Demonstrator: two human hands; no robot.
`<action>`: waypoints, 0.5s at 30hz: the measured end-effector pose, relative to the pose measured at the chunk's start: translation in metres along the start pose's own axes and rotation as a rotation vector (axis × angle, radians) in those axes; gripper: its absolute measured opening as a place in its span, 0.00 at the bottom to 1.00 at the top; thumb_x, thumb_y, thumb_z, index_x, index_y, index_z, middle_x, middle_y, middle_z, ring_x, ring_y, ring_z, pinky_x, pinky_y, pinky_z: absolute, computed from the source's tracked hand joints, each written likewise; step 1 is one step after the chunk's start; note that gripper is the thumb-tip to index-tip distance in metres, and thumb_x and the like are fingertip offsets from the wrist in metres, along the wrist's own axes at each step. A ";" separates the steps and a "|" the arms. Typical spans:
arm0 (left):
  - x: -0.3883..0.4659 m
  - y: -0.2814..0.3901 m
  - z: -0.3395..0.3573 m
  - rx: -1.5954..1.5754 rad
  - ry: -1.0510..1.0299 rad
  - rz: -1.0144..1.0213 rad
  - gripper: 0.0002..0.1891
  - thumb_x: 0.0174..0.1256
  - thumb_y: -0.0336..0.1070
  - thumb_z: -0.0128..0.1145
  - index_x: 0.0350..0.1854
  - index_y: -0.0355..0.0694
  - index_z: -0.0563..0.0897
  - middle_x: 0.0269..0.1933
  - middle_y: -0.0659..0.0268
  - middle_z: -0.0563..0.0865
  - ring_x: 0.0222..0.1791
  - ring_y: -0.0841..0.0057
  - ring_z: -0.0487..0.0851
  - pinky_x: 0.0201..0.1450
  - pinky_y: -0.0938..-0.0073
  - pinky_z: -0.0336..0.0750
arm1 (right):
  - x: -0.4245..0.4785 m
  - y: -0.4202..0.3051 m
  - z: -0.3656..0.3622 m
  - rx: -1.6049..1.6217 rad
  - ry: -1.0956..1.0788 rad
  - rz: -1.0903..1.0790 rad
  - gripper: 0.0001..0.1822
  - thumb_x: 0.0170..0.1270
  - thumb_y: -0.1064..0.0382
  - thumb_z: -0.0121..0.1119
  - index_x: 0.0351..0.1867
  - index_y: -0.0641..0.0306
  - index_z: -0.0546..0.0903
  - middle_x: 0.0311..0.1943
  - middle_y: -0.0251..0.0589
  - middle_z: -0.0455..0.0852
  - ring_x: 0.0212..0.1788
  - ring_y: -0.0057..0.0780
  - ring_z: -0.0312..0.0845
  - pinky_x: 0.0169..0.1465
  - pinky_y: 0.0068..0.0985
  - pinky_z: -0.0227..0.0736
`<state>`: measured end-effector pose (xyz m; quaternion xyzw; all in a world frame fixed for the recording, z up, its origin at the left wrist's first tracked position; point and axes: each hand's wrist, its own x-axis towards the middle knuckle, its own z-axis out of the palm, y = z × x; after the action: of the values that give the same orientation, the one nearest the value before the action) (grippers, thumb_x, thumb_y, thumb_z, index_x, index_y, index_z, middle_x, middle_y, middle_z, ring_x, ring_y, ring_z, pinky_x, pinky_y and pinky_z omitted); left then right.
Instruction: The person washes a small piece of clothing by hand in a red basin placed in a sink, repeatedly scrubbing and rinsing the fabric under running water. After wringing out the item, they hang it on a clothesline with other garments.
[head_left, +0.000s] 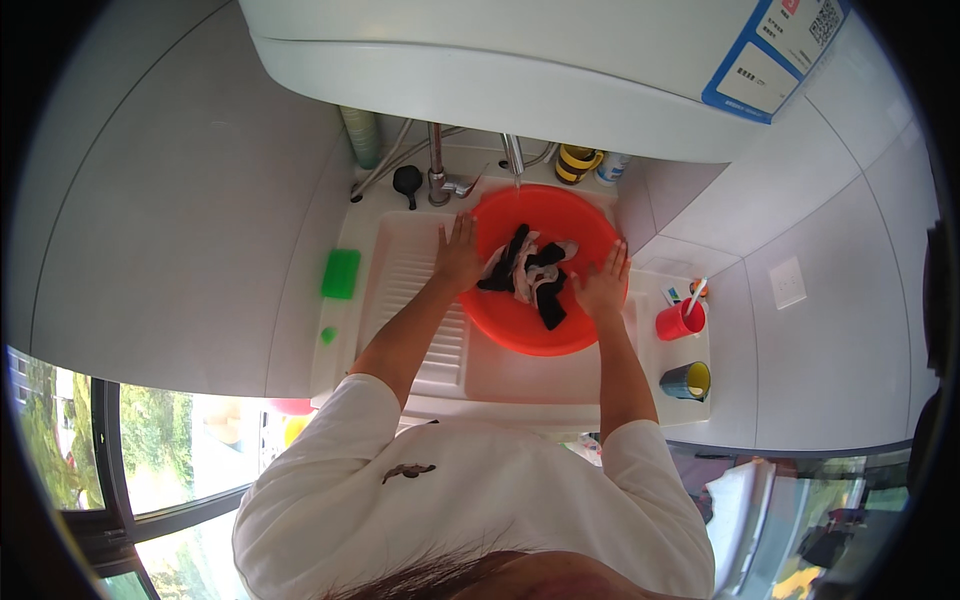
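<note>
A red plastic basin (540, 337) stands in the laundry sink (532, 379), under a metal faucet (513, 156) with a thin stream of water falling from it. Crumpled black and pale pink cloth items (531, 274) lie in the basin. My left hand (458, 255) rests at the basin's left rim, fingers spread. On the right rim lies my right hand (603, 283), its fingers extended and the thumb apart. Neither hand touches the cloth. Whether there is water standing in the basin I cannot tell.
A ribbed washboard (442, 352) is at the left of the sink. A green soap box (341, 274) sits on the left ledge. On the right ledge stand a red cup with a toothbrush (679, 321) and a dark cup (684, 381). A white appliance (480, 67) overhangs the faucet.
</note>
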<state>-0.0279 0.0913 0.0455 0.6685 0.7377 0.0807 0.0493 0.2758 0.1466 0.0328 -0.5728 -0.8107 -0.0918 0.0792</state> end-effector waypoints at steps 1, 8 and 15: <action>0.001 -0.001 0.004 0.016 0.009 0.005 0.42 0.74 0.57 0.41 0.79 0.30 0.48 0.81 0.52 0.48 0.83 0.63 0.40 0.80 0.45 0.35 | 0.000 0.001 0.003 -0.002 0.020 -0.008 0.33 0.67 0.37 0.50 0.56 0.64 0.83 0.78 0.69 0.38 0.81 0.58 0.28 0.79 0.50 0.28; 0.006 -0.009 0.020 0.077 0.018 0.024 0.41 0.71 0.48 0.46 0.79 0.31 0.46 0.82 0.54 0.45 0.83 0.63 0.38 0.80 0.44 0.36 | 0.000 0.001 0.008 -0.045 0.051 -0.011 0.32 0.66 0.38 0.52 0.54 0.65 0.84 0.77 0.71 0.39 0.81 0.59 0.30 0.79 0.50 0.28; 0.006 -0.010 0.022 0.093 0.026 0.038 0.42 0.70 0.46 0.48 0.79 0.30 0.46 0.82 0.53 0.45 0.83 0.62 0.39 0.79 0.44 0.37 | -0.001 0.003 0.013 -0.030 0.117 -0.036 0.32 0.65 0.38 0.53 0.52 0.67 0.85 0.77 0.71 0.40 0.81 0.60 0.31 0.79 0.51 0.30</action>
<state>-0.0344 0.0978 0.0220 0.6828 0.7284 0.0560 0.0069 0.2791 0.1499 0.0203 -0.5529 -0.8134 -0.1387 0.1161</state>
